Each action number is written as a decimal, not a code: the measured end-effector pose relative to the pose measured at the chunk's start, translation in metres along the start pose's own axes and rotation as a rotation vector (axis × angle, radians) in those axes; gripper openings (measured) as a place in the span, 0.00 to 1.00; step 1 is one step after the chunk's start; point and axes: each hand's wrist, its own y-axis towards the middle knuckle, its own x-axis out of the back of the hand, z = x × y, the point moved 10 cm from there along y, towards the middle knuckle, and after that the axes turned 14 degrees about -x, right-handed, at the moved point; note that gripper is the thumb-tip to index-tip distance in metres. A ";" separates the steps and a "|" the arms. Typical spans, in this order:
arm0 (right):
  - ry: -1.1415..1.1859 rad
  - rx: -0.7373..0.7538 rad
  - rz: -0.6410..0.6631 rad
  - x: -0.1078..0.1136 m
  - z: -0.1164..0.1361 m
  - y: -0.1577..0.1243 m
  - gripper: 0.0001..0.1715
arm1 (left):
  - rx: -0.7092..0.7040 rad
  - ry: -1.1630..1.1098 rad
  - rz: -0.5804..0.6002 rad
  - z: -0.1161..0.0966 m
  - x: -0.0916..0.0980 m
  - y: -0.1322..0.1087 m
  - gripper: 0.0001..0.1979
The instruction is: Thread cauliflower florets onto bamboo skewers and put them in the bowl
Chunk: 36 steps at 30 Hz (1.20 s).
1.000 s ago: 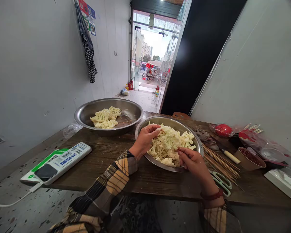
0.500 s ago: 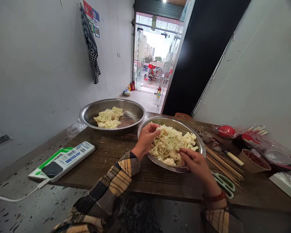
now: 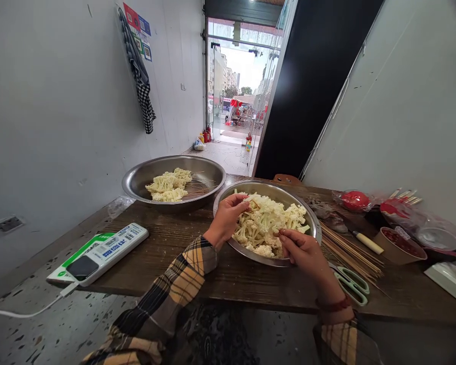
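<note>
Over the steel bowl (image 3: 314,238) of cut cauliflower (image 3: 251,230), both my hands work close together. My left hand (image 3: 226,219) is closed in a pinch at the edge of a pale cauliflower floret (image 3: 268,205); a short bit of thin brown stick shows by its fingertips. Lower and to the right, my right hand (image 3: 304,252) has thumb and forefinger pressed together near the same florets. What lies between those fingertips is too small to make out. A bundle of thin wooden skewers (image 3: 351,251) lies right of the bowl, partly behind my right forearm.
A wider steel basin (image 3: 137,190) at the back left holds skewered cauliflower (image 3: 169,183). Green-handled scissors (image 3: 351,284) and a knife (image 3: 368,242) lie on the right, near a paper tub (image 3: 399,248) of red contents. A phone (image 3: 82,267) rests on a white device (image 3: 117,248) at left.
The view has shifted slightly. Both hands keep nearly the same pinched positions over the bowl, the right one having moved a little up and left.
</note>
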 end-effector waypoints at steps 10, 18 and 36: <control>-0.021 -0.002 0.004 0.000 0.003 -0.001 0.22 | -0.005 0.011 -0.020 -0.002 0.000 -0.001 0.10; -0.010 -0.003 0.013 -0.001 0.007 -0.003 0.24 | -0.029 0.031 -0.016 -0.004 0.002 0.000 0.10; -0.001 -0.013 0.020 -0.001 0.004 -0.001 0.23 | -0.071 0.061 -0.018 -0.007 0.003 0.001 0.09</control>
